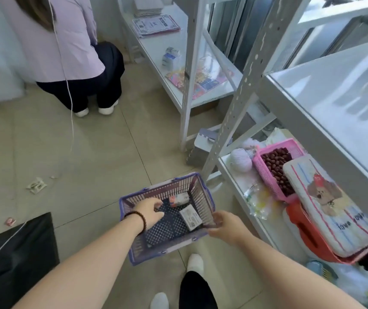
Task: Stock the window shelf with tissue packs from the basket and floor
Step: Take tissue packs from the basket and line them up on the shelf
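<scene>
The left hand hangs loosely curled and empty inside the basket; the right hand pinches its near rim. Just beyond the left fingertips lie two tissue packs, probably light, soft and slippery-wrapped, best pinched across their short sides.

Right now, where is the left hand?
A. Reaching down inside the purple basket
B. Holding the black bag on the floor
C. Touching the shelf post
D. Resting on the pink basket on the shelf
A: the left hand is inside the purple basket, near the small packs.
</scene>
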